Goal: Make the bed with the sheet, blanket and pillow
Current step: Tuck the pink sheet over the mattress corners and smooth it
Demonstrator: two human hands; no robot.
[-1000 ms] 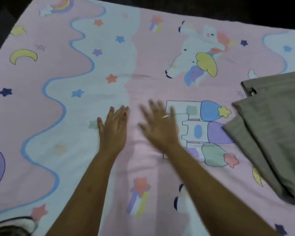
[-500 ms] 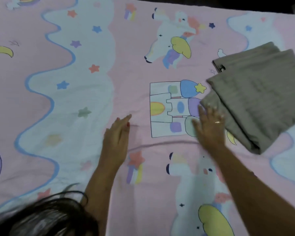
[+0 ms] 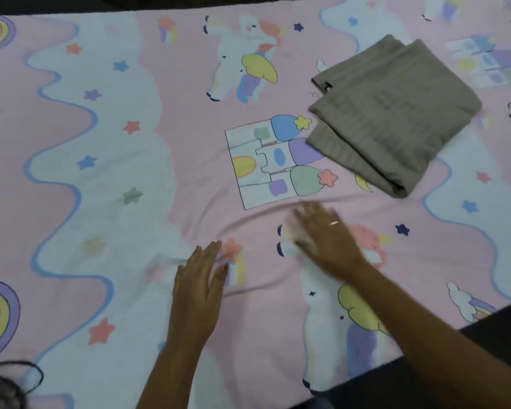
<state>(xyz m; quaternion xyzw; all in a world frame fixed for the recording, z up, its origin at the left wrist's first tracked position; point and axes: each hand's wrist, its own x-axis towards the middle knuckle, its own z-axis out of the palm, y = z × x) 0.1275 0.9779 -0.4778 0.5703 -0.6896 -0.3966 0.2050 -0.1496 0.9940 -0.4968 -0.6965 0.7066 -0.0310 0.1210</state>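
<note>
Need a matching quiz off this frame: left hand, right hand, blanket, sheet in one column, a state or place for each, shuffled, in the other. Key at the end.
Column 1
1. left hand
2. right hand
3. grey-brown blanket
4. unicorn-print sheet

Column 2
a. folded, lying at the upper right
b. fingers straight, tips by a pink star print
c. blurred, ring on one finger
d. spread out under everything else, creased below the castle print

Pairs: 1-b, 2-c, 3-a, 4-d
</note>
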